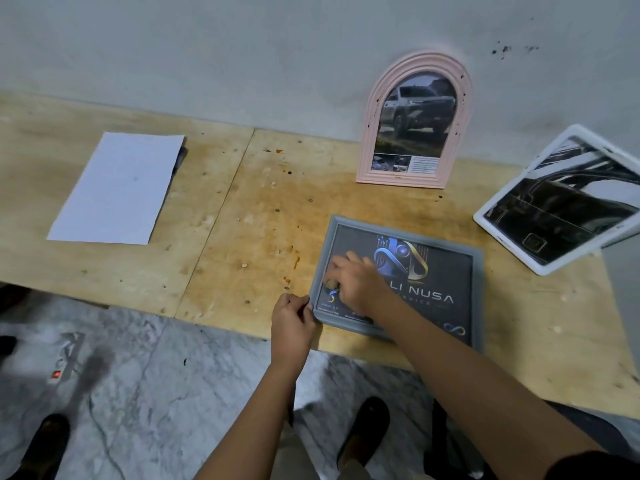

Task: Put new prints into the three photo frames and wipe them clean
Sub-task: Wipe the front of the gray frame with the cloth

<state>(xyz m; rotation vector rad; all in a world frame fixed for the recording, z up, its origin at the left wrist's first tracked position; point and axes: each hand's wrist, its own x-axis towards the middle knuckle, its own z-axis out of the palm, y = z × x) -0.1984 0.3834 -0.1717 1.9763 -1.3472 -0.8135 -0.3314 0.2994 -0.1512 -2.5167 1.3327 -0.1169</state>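
Note:
A grey rectangular frame [479, 268] lies flat near the table's front edge, holding a dark print with a logo and lettering. My left hand [292, 322] pinches its near-left corner. My right hand [356, 280] rests on the glass, closed on a small brownish wad of cloth [331, 284]. A pink arched frame [417, 121] with a truck print stands upright against the wall. A white frame [554, 202] with a dark print leans tilted at the right.
White paper sheets [117, 188] lie on the left of the plywood table [242, 220]. A grey box edge [623, 299] stands at the far right. Below the table are a marble floor, a power strip [64, 362] and my feet.

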